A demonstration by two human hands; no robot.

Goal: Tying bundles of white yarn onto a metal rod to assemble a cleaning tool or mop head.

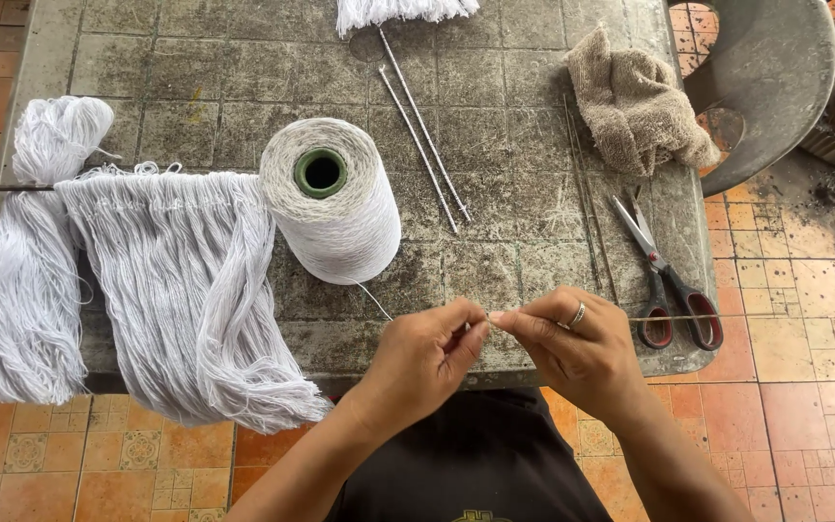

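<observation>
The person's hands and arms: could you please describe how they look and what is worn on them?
Both forearms are bare, with no sleeves or gloves in view. The right hand wears a silver-coloured ring on one finger. The left hand wears nothing visible. No watch or bracelet shows.

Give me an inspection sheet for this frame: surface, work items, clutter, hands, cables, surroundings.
Surface: stained grey tiled table.
Job's things: white yarn cone lying tilted; its strand runs to the hands; thin stick pinched at its end.
Clutter: yarn fringe on a rod, yarn hank, two wrapped sticks, beige rag, scissors.
Hands: left hand and right hand, ring on it, meet fingertip to fingertip.
Cables: nothing seen.
Surroundings: orange floor tiles, grey plastic chair.
</observation>
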